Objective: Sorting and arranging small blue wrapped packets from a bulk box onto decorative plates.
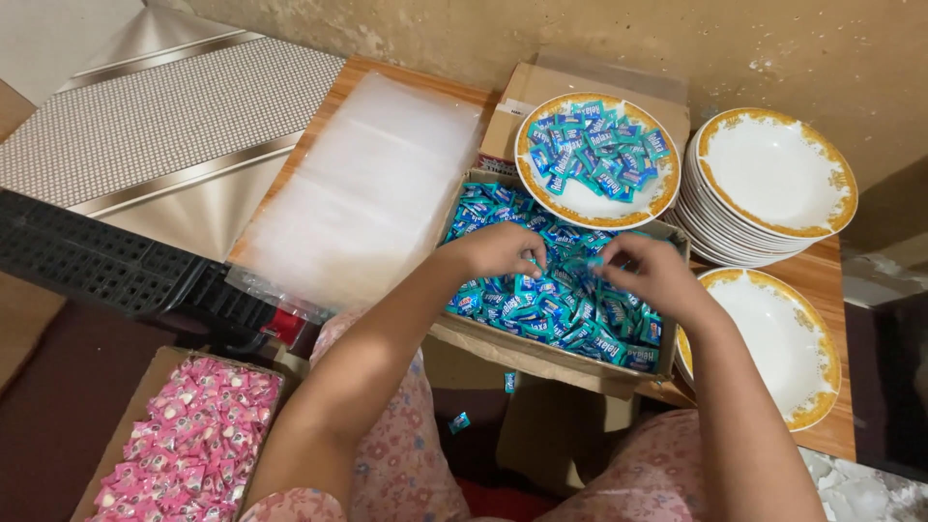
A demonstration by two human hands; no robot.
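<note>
Blue candies (541, 300) — under both hands.

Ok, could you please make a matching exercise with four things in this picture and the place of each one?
Things:
1. pink candies
2. stack of plates
3. clear plastic bags
4. left hand

Places:
A. far right on the table
B. in the box of blue candies
C. in a cardboard box at lower left
D. flat on the table, left of the blue candies

Pairs: 1-C, 2-A, 3-D, 4-B
</note>
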